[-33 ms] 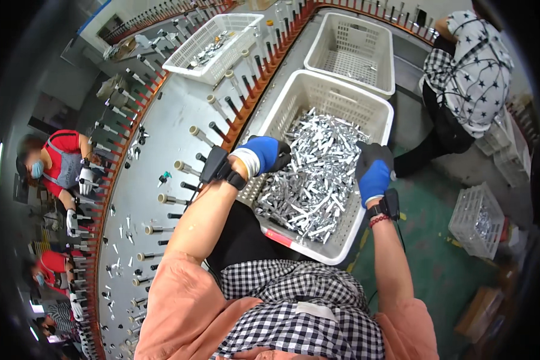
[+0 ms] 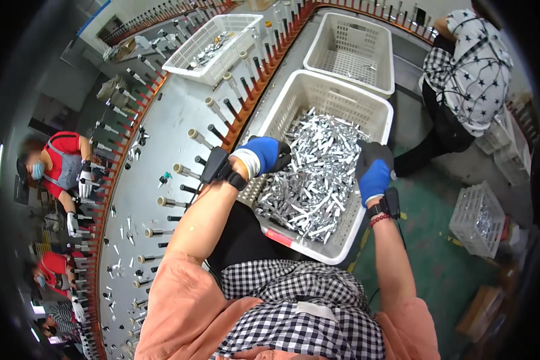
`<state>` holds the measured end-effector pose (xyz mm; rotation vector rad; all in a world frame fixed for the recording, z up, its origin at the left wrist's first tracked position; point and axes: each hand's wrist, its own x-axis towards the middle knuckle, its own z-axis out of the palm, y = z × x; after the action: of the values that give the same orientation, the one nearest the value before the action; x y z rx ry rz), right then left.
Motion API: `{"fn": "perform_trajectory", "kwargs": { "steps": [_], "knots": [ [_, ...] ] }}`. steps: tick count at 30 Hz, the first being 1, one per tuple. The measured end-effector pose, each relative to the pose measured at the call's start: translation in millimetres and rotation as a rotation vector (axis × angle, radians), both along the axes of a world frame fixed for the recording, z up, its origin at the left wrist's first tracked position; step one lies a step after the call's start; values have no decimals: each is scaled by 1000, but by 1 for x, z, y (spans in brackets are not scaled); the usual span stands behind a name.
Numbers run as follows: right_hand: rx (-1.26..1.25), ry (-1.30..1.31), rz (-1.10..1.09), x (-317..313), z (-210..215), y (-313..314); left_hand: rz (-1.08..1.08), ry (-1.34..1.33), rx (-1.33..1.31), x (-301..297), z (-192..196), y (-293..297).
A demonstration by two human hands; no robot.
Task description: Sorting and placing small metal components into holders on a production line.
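Note:
A white plastic crate [image 2: 337,98], heaped with small silvery metal pieces [image 2: 321,171], stands in front of me. Its near left edge carries a red label. Gloved in blue with dark fingertips, my left hand [image 2: 263,155] is closed over the crate's left rim, fingers just inside beside the pieces. Across from it, my right hand [image 2: 375,172], in a matching glove, is closed on the right rim. The undersides of both grips are hidden.
A second white crate [image 2: 357,48] adjoins the far end. Left runs a line of upright pegs [image 2: 231,108] along a grey table [image 2: 168,117] bearing another crate [image 2: 219,51]. Co-workers [image 2: 66,159] stand at left; another person [image 2: 471,78] is far right. A crate [image 2: 479,219] sits on the floor.
The pegs on the line at my left have shifted slightly toward me. A co-worker's hands at the left have moved a little. My hands and the crate are still.

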<state>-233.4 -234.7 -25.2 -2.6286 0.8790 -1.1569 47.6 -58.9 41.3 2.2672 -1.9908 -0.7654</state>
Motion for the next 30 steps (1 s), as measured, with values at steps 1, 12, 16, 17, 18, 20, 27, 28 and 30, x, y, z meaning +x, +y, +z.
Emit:
{"fn": "perform_trajectory", "kwargs": {
  "steps": [1, 12, 16, 17, 18, 20, 27, 28, 30],
  "knots": [
    [25, 45, -16, 1, 0, -2, -2, -24, -2, -2, -1, 0],
    [499, -38, -394, 24, -64, -85, -9, -50, -4, -11, 8, -4],
    [366, -97, -318, 19, -69, -92, 110, 131, -511, 24, 10, -10],
    [347, -69, -340, 18, -71, -94, 254, 158, -472, 31, 27, -16],
    [354, -62, -343, 15, -73, -95, 351, 77, -678, 49, 18, -24],
    [590, -40, -308, 6, -55, -91, 715, 341, -795, 63, 48, -39],
    [638, -38, -309, 17, -33, -82, 1259, 1168, -1222, 174, 35, -58],
    [646, -28, -318, 15, -31, -81, 1290, 1140, -1132, 173, 32, -60],
    [648, -65, -290, 24, -33, -76, 1301, 1135, -1129, 191, 28, -57]
  ]
}}
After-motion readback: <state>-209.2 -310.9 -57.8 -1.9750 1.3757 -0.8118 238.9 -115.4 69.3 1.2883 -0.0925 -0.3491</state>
